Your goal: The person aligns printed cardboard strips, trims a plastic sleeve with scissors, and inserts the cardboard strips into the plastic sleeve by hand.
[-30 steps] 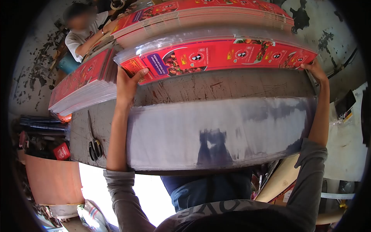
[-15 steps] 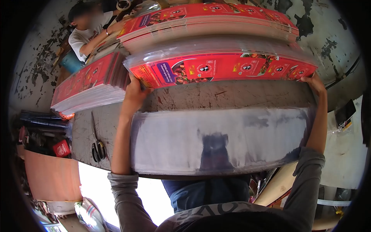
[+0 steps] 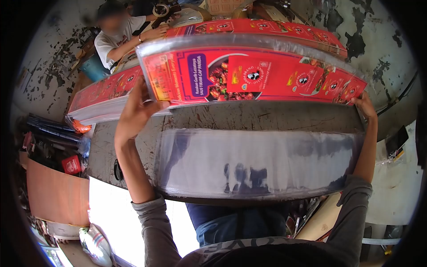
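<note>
A stack of red printed sheets (image 3: 249,75) with clear plastic edges is held between my two hands, its left end raised and tilted toward me. My left hand (image 3: 135,111) grips the lower left corner, thumb in front. At the lower right corner, my right hand (image 3: 364,107) is closed on the same stack. Nearer my body lies a pile of clear plastic sheets (image 3: 258,164) on the scratched table (image 3: 200,116). Behind the held stack, another red stack (image 3: 289,29) shows partly, and a further red stack (image 3: 106,91) lies at the left.
A person (image 3: 116,38) is at the back left, near a roll of tape (image 3: 160,10). Black scissor handles (image 3: 118,170) show beside my left forearm. A red box (image 3: 71,164) and dark rolls (image 3: 53,129) are at the left.
The left end of the held stack has risen and its printed face has turned more toward me. My left hand has moved up with it, and my left forearm now partly covers the scissors.
</note>
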The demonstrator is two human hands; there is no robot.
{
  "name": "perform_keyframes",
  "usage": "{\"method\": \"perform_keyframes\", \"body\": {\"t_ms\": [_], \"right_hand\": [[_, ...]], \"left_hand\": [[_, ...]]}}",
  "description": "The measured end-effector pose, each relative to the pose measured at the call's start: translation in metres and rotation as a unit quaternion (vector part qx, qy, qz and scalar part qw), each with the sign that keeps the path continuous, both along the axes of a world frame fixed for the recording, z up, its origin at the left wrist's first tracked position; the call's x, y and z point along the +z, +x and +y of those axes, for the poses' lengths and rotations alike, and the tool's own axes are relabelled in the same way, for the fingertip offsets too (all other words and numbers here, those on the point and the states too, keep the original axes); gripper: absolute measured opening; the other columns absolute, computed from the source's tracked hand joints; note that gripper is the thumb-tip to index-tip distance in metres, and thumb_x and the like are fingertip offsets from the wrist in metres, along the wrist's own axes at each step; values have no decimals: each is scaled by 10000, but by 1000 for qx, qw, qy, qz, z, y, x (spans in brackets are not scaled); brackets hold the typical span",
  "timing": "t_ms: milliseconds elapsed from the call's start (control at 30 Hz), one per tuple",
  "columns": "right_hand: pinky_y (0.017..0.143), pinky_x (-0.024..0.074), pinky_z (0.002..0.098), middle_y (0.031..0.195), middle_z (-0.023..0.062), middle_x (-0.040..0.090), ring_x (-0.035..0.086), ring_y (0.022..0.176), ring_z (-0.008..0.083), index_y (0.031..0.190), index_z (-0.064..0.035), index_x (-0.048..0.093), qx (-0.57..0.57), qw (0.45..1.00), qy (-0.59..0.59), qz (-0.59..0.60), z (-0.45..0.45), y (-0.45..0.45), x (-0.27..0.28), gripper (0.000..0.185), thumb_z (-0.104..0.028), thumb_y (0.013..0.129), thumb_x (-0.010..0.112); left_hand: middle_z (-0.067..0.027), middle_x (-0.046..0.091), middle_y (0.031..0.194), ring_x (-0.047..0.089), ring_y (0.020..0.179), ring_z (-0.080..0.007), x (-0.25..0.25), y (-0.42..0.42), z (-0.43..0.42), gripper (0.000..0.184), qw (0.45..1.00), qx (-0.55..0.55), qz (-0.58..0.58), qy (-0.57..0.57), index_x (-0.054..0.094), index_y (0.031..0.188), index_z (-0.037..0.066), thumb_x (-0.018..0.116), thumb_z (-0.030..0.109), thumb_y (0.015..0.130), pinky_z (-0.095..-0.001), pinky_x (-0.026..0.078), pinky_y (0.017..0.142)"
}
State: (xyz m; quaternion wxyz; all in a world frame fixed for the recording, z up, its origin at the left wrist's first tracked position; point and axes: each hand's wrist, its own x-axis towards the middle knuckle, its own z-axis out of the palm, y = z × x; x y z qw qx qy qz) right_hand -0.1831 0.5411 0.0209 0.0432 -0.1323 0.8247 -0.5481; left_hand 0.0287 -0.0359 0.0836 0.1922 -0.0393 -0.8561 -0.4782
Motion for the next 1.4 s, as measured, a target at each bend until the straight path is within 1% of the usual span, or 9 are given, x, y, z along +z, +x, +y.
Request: {"method": "perform_keyframes", "body": {"t_ms": [300,533,633,767,900,1133,1233,1300,1400], "right_hand": [[886,335,317,1097,91,490,427,1054,178,1171,11,402,69,994,-87,-14,-150,37,99,556,-246,734,631],[489,398,232,820,46,589,548,697,104,911,-30,568,246,958,-90,-113,-309,60,106,407,-395,736,616],[478,388,209,795,45,596,547,637,97,883,-41,581,241,956,-140,-87,-357,72,84,408,-413,720,625],[475,392,211,778,48,593,542,608,104,906,-42,572,246,950,-140,-132,-379,86,68,425,-413,710,635],[519,431,218,744,58,584,528,636,108,864,-37,588,217,942,-172,-191,-379,99,71,375,-378,713,637],[468,392,202,782,36,578,511,599,97,934,-57,581,190,940,-194,-206,-381,111,66,364,-369,747,600],[488,396,207,786,22,578,508,616,94,947,-79,582,178,942,-200,-204,-382,113,67,367,-380,738,601],[483,393,207,784,18,576,508,614,97,968,-86,575,179,941,-206,-200,-381,113,65,384,-386,731,603],[486,394,207,778,14,576,509,607,98,960,-91,570,163,942,-223,-193,-382,115,66,381,-386,722,609]], "left_hand": [[-129,505,995,497,928,-199,67,46,-116,409,892,191,163,376,465,1102,37,596,268,790,-353,433,812],[-34,510,945,493,933,-154,95,46,-338,342,714,303,230,587,515,979,47,627,285,760,-304,455,745],[-17,527,996,497,961,-162,73,50,-448,358,720,341,169,581,498,1050,79,566,315,789,-355,387,841],[-32,483,1131,446,1053,-197,16,48,-395,429,818,346,152,434,452,1147,112,474,379,811,-453,213,956],[-38,134,1403,46,1300,-230,-46,33,-317,646,819,434,74,368,135,1347,188,337,489,813,-594,16,947],[-81,125,1393,195,1250,-306,-52,-10,-245,576,775,465,234,358,15,1346,110,249,306,858,-487,168,993],[-225,225,1309,340,1138,-351,-52,-22,-198,566,742,545,274,277,180,1296,10,307,297,826,-403,274,944],[-269,303,1178,387,1025,-369,-57,-30,-176,508,712,629,264,169,296,1201,-40,305,301,825,-486,295,852],[-223,338,1073,379,967,-332,-60,-34,-124,461,707,625,330,21,357,1090,-44,350,333,826,-468,275,826]]}}
